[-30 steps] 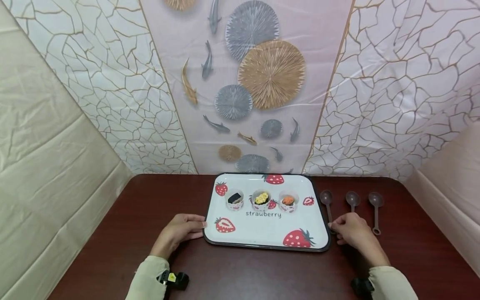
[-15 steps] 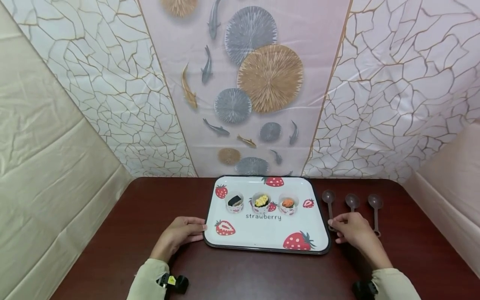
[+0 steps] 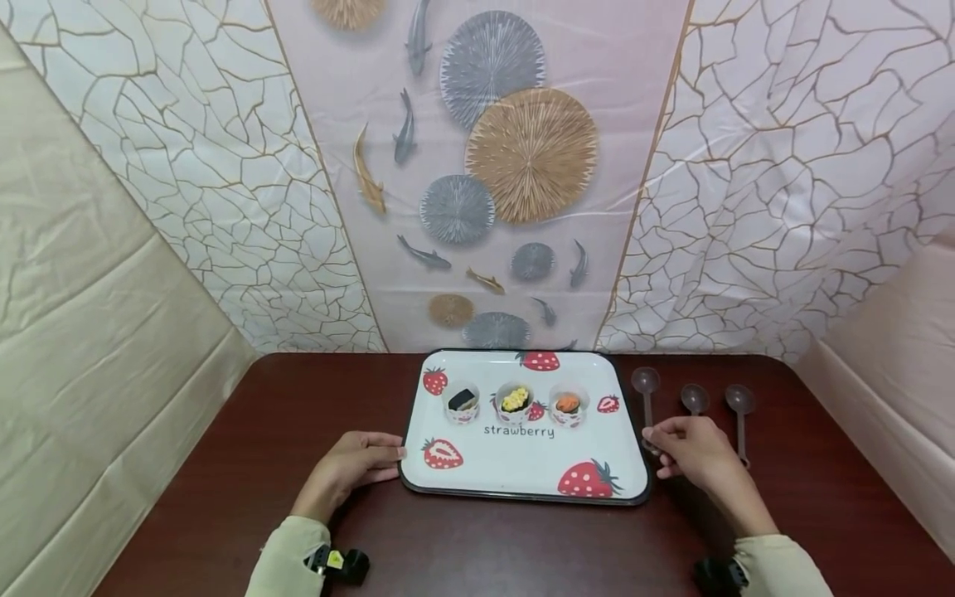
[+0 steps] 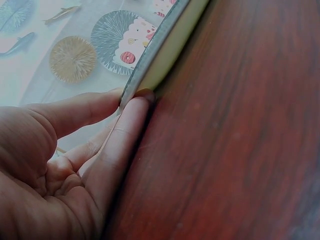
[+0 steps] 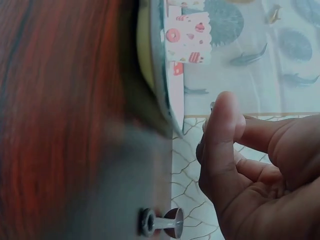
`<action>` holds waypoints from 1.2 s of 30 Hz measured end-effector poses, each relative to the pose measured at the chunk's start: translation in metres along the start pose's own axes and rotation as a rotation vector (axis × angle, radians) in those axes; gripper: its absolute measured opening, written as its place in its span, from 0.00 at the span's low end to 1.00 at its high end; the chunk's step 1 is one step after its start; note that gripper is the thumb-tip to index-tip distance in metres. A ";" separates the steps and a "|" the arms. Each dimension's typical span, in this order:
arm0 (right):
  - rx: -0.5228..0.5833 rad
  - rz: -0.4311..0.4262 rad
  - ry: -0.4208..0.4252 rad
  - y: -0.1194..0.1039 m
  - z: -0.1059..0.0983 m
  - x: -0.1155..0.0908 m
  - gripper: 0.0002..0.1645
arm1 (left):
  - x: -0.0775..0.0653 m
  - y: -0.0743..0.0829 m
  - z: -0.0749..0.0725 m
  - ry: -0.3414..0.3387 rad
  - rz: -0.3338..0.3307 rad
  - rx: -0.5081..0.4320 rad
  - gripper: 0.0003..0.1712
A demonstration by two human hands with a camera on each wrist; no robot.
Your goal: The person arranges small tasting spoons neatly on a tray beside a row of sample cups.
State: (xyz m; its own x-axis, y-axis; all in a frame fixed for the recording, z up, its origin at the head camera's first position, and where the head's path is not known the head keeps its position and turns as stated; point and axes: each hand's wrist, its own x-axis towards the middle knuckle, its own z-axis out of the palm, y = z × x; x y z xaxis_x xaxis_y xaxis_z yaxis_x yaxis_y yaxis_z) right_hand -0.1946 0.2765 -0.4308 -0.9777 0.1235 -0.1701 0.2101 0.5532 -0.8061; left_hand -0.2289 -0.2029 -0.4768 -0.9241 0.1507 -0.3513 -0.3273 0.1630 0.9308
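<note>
A white strawberry-printed tray (image 3: 496, 468) with a dark rim lies at the middle of the table. My left hand (image 3: 346, 468) pinches its left edge between thumb and fingers, as the left wrist view shows up close. To the tray's right, my right hand (image 3: 701, 454) pinches the handle end of a brown measuring spoon (image 3: 645, 381), the leftmost of three. That handle's end is hidden by the fingers. Three small paper cups stand on the tray: one with a black-wrapped piece (image 3: 462, 400), one with yellow topping (image 3: 515, 400), one with orange topping (image 3: 569, 404).
Two more brown spoons, a middle one (image 3: 695, 398) and a right one (image 3: 740, 400), lie beside the right hand, which partly covers the middle one. The dark red table (image 3: 477, 547) meets a patterned cloth backdrop (image 3: 530, 157) behind the tray.
The leftmost spoon has risen slightly in my right hand, its bowl now higher than the other two. My left hand keeps its place on the tray. The head view has shifted a little.
</note>
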 end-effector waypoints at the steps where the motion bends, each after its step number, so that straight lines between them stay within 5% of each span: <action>1: -0.001 -0.008 -0.001 -0.001 0.001 -0.001 0.18 | 0.000 -0.001 0.000 0.004 0.000 -0.002 0.26; 13: -0.009 -0.089 -0.027 -0.020 -0.003 -0.009 0.17 | 0.003 0.005 0.002 0.014 0.022 0.007 0.25; 36: 0.063 -0.153 -0.035 -0.042 0.027 -0.020 0.15 | 0.001 -0.002 0.000 0.022 0.015 -0.016 0.25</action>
State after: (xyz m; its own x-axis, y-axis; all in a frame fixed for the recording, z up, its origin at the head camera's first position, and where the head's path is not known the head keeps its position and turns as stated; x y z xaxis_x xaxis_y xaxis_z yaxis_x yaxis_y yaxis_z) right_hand -0.1840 0.2286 -0.4091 -0.9980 0.0123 -0.0615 0.0592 0.5105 -0.8578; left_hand -0.2292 -0.2031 -0.4793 -0.9328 0.1318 -0.3353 -0.3164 0.1452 0.9374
